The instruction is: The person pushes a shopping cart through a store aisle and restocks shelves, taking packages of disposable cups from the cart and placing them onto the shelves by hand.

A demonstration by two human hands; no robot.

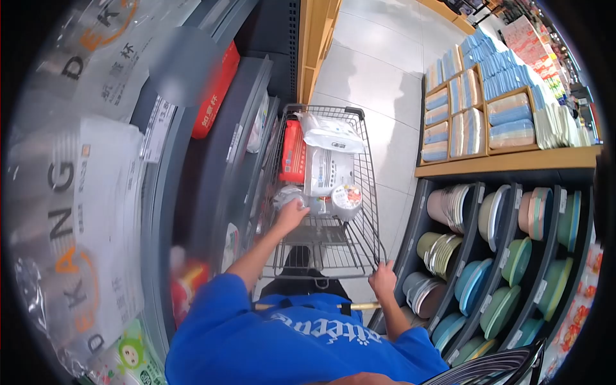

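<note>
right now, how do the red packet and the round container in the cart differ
The red packet is mostly red; the round container is mostly white with a colourful top.
The packet is long and roughly rectangular, the container rounded.
The packet lies along the cart's left side; the container sits nearer the person, toward the right.
Both are inside the wire shopping cart.

At centre, the shopping cart (314, 235) is grey, the packet (293, 152) red; at bottom, the T-shirt (256, 346) is blue, white-lettered.
</note>
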